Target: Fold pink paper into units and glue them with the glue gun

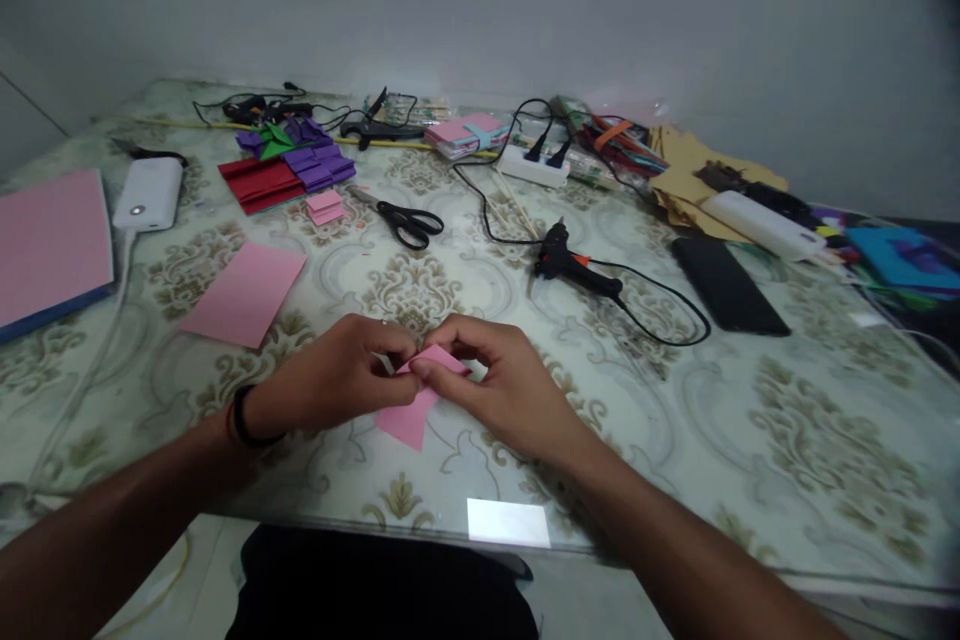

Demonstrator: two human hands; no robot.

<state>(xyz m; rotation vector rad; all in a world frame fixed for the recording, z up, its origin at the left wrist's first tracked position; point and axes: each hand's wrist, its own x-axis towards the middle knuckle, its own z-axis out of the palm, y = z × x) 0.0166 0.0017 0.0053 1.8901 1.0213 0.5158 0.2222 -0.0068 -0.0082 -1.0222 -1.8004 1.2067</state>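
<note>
Between my two hands is a piece of pink paper (409,420), folded at its top, with a flat tail hanging toward the table's front edge. My left hand (337,370) pinches its left side between thumb and fingers. On the opposite side my right hand (495,375) grips the folded part, thumb lying across the top. Fingers hide part of the fold. Left of my hands a flat pink sheet (246,295) rests on the table. A small pleated pink paper (325,208) lies farther back, beside black-handled scissors (405,220).
A black glue gun (574,265) with a looping cord lies to the right, near a black phone (729,285). A white power strip (534,165) sits behind. Red folded paper (259,185), a white power bank (150,193) and a pink paper stack (52,240) occupy the left.
</note>
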